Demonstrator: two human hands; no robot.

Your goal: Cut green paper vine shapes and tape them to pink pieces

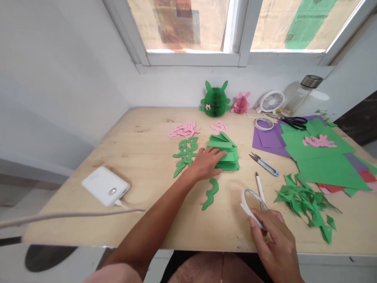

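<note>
My left hand reaches to the middle of the table, its fingers stretched out over a pile of folded green paper strips. Just left of it lie several green wavy paper cutouts, and one single green wavy cutout is nearer to me. Above the table's front edge, my right hand grips a roll of white tape between thumb and fingers, tilted on edge. A white pen lies behind the roll, partly hidden by it.
Pink cutouts lie behind the green ones. Blue thread snips, green scraps, green sheets, black scissors and another tape roll are at right. A green paper figure stands by the wall; a white power bank sits left.
</note>
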